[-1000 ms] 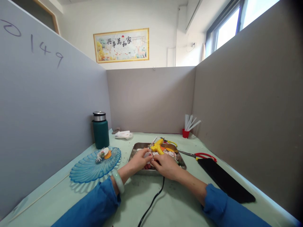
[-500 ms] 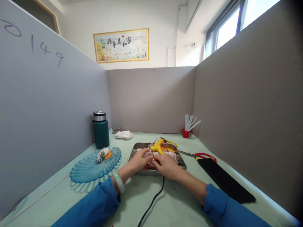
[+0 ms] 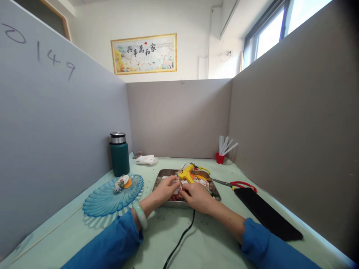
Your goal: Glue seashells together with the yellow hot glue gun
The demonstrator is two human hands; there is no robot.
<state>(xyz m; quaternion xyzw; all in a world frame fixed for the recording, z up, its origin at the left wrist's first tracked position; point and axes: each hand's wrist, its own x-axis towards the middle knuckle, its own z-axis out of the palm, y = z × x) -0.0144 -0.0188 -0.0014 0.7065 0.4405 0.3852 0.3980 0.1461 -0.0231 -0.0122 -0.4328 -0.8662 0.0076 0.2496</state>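
My left hand (image 3: 165, 189) and my right hand (image 3: 198, 197) meet over the front of a metal tray (image 3: 174, 204). Fingers of both are pinched together around something small and pale, mostly covered by the fingertips, so its kind does not show. Just beyond them a yellow hot glue gun (image 3: 186, 174) lies on the tray among small white, pink and orange pieces. Its black cord (image 3: 183, 235) appears to run from under the tray toward me. A pale green bangle circles my left wrist.
On the left are a blue scalloped glass plate (image 3: 103, 201) with small decorations and a green bottle (image 3: 119, 158). Red-handled scissors (image 3: 242, 185) and a black flat object (image 3: 267, 213) lie right. Behind stand a red cup (image 3: 220, 158) of white sticks, yellow-handled pliers (image 3: 203, 169) and white cloth (image 3: 146, 160).
The fingertips have shifted very slightly around the small piece. Everything else stays where it was.
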